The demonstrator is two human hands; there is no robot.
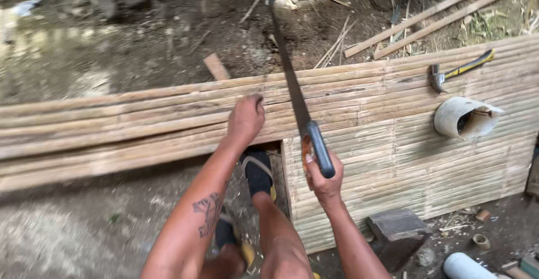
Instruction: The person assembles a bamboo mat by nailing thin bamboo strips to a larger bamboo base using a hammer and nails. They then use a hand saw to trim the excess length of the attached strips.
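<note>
Bare dirt ground, strewn sticks. Long steel handsaw with dark handle (303, 119) crosses pale split-bamboo slat panel (393, 138); right hand (321, 179) clamped on handle. Left hand (245, 119) pressed flat on slats. Claw hammer (457, 71), white plastic container (465, 118) rest on panel further right.

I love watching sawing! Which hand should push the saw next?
Probably the right hand: it already holds the saw by its handle, while the left hand presses on the bamboo slats.
</note>
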